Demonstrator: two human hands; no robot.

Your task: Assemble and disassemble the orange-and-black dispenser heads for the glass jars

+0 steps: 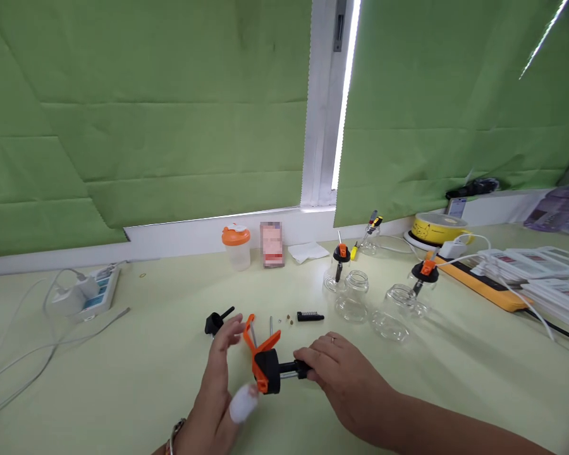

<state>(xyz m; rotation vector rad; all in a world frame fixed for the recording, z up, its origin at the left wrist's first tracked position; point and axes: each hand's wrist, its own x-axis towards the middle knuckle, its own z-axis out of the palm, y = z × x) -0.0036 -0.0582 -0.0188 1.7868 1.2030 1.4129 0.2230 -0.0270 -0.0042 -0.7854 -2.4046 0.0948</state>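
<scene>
Mechanism (268, 371), orange and black, gripped by right hand (342, 380), left hand (218, 387) loosely spread, wrapped thumb (243, 404) perhaps touching it

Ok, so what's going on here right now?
The person's right hand grips the black end of an orange-and-black assembly. The left hand is open beside its orange part, thumb wrapped in white; contact is unclear. Beyond lies a black spring piece. Two open clear jars stand to the right.

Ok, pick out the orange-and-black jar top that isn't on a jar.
The jar top held in the right hand; the other two sit on glass jars.
</scene>
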